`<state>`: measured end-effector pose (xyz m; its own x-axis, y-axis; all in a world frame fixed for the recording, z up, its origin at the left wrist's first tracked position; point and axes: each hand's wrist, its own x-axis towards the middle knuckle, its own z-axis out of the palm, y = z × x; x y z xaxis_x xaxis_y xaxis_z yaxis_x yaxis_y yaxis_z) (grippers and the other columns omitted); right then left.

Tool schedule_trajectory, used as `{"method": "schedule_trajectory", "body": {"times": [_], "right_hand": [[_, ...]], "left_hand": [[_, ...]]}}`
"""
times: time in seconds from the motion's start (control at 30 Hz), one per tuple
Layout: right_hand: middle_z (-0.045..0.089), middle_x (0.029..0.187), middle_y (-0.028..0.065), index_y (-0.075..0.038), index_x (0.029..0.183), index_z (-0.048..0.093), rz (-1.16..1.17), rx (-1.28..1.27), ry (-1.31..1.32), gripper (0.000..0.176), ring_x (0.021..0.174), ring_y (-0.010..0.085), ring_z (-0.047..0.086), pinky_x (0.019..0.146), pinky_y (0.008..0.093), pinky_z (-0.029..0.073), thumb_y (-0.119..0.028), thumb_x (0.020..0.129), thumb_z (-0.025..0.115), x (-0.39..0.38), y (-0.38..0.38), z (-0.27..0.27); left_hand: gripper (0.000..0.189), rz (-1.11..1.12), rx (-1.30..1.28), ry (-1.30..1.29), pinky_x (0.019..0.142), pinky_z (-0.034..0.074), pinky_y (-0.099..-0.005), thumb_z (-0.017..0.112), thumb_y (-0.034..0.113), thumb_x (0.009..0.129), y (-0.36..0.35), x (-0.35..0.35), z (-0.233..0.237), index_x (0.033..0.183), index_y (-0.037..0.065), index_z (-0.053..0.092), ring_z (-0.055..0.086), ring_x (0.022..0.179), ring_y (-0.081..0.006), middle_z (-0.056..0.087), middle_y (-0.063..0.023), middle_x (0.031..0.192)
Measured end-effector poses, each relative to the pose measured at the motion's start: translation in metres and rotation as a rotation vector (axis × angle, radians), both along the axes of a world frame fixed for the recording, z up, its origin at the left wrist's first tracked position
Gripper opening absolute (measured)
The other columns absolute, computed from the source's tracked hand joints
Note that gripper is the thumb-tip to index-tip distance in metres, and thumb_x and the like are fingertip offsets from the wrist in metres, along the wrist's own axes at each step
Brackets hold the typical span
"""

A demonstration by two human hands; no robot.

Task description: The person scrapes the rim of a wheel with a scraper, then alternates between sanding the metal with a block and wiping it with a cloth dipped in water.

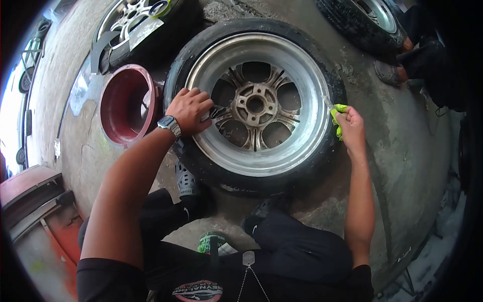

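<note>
A car wheel (308, 132) lies flat on the ground in front of me, its hollow barrel side facing up and a black tire (241, 187) around it. My left hand (190, 109), wearing a wristwatch (169, 126), is curled over the left edge of the rim. Its fingertips point toward the spokes, and a small pale edge shows beneath them. At the right edge of the rim, my right hand (350, 126) pinches a crumpled neon yellow-green strip (339, 120). A thin greyish tip extends from the strip against the rim's lip.
Left of the wheel stands a dark red bucket (152, 106). Another wheel (126, 20) at upper left carries grey sheets (146, 33) and a yellow tape roll (160, 8). A third wheel (380, 17) lies upper right, beside another person's foot (387, 73). A green can (211, 242) sits near my legs.
</note>
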<state>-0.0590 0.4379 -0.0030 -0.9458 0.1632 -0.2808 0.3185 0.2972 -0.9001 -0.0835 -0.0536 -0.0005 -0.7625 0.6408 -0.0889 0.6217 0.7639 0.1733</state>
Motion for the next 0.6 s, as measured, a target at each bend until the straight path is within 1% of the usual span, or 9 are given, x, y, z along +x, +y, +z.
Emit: {"method": "schedule_trajectory", "body": {"times": [0.07, 0.1, 0.2, 0.23, 0.33, 0.37, 0.4, 0.5, 0.6], "right_hand": [[0.071, 0.086, -0.0021, 0.0, 0.116, 0.069, 0.044, 0.185, 0.079, 0.015, 0.07, -0.0005, 0.056, 0.06, 0.0195, 0.043, -0.006, 0.103, 0.066, 0.001, -0.001, 0.0], [0.07, 0.086, 0.0012, 0.001, 0.115, 0.07, 0.07, 0.286, 0.148, 0.016, 0.069, 0.0023, 0.057, 0.062, 0.0233, 0.045, -0.005, 0.101, 0.068, 0.002, 0.0, 0.001], [0.071, 0.089, 0.0063, 0.002, 0.112, 0.072, 0.251, 0.53, 0.134, 0.016, 0.072, 0.0091, 0.062, 0.065, 0.0289, 0.049, -0.004, 0.097, 0.07, 0.004, 0.016, 0.023], [0.072, 0.096, 0.0116, 0.001, 0.111, 0.073, 0.358, 0.611, 0.217, 0.018, 0.077, 0.0188, 0.068, 0.071, 0.0344, 0.052, -0.005, 0.094, 0.073, 0.003, 0.019, 0.034], [0.074, 0.1, 0.0136, -0.001, 0.113, 0.073, 0.377, 0.774, 0.268, 0.02, 0.084, 0.0259, 0.072, 0.078, 0.0366, 0.054, -0.006, 0.094, 0.074, -0.009, 0.01, 0.049], [0.074, 0.102, 0.0133, -0.002, 0.113, 0.074, 0.306, 0.72, 0.343, 0.021, 0.088, 0.028, 0.073, 0.081, 0.0376, 0.055, -0.007, 0.093, 0.075, -0.016, 0.009, 0.038], [0.074, 0.102, 0.0128, -0.002, 0.113, 0.074, 0.307, 0.722, 0.327, 0.021, 0.088, 0.0277, 0.073, 0.081, 0.0371, 0.055, -0.006, 0.093, 0.075, -0.023, 0.006, 0.037], [0.073, 0.102, 0.0117, -0.002, 0.113, 0.073, 0.319, 0.706, 0.274, 0.02, 0.089, 0.0277, 0.072, 0.082, 0.0352, 0.054, -0.004, 0.093, 0.073, -0.042, 0.001, 0.046], [0.071, 0.102, 0.0108, -0.001, 0.112, 0.072, 0.53, 0.78, 0.282, 0.019, 0.089, 0.0244, 0.071, 0.083, 0.0339, 0.053, -0.003, 0.094, 0.071, -0.068, 0.02, 0.056]], "left_hand": [[0.038, -0.01, 0.001, 0.007, 0.094, 0.046, -0.0416, 0.081, 0.037, 0.077, -0.001, 0.0, -0.001, 0.105, 0.015, 0.068, 0.061, 0.106, -0.0248, 0.063, -0.0034, 0.104], [0.038, -0.004, -0.013, -0.005, 0.094, 0.046, -0.0416, 0.081, 0.037, 0.077, -0.001, 0.0, 0.0, 0.105, 0.015, 0.068, 0.061, 0.107, -0.0248, 0.064, -0.0034, 0.105], [0.038, -0.005, -0.008, 0.001, 0.094, 0.046, -0.0415, 0.081, 0.036, 0.077, -0.001, 0.0, 0.0, 0.106, 0.015, 0.068, 0.061, 0.107, -0.0248, 0.063, -0.0034, 0.105], [0.038, 0.006, -0.02, -0.013, 0.094, 0.046, -0.0414, 0.081, 0.037, 0.078, -0.001, 0.0, 0.001, 0.106, 0.015, 0.069, 0.061, 0.108, -0.0248, 0.063, -0.0034, 0.106], [0.038, 0.001, -0.045, 0.0, 0.095, 0.046, -0.0413, 0.081, 0.038, 0.079, -0.001, 0.001, 0.001, 0.107, 0.015, 0.069, 0.061, 0.109, -0.0247, 0.063, -0.0035, 0.106], [0.038, 0.0, -0.039, 0.01, 0.095, 0.046, -0.0408, 0.081, 0.039, 0.08, -0.002, 0.001, -0.002, 0.108, 0.015, 0.069, 0.061, 0.11, -0.0245, 0.063, -0.0036, 0.107], [0.039, 0.009, 0.002, 0.013, 0.095, 0.046, -0.0417, 0.082, 0.034, 0.075, -0.002, 0.002, -0.004, 0.106, 0.015, 0.069, 0.061, 0.109, -0.0256, 0.063, -0.0039, 0.106], [0.04, 0.007, -0.013, 0.012, 0.096, 0.046, -0.042, 0.082, 0.034, 0.076, -0.002, 0.002, -0.003, 0.108, 0.014, 0.069, 0.061, 0.111, -0.0253, 0.064, -0.004, 0.108], [0.04, 0.011, -0.013, 0.024, 0.097, 0.047, -0.042, 0.082, 0.034, 0.077, -0.002, 0.002, -0.006, 0.11, 0.014, 0.07, 0.061, 0.114, -0.0253, 0.065, -0.0042, 0.11]]}}
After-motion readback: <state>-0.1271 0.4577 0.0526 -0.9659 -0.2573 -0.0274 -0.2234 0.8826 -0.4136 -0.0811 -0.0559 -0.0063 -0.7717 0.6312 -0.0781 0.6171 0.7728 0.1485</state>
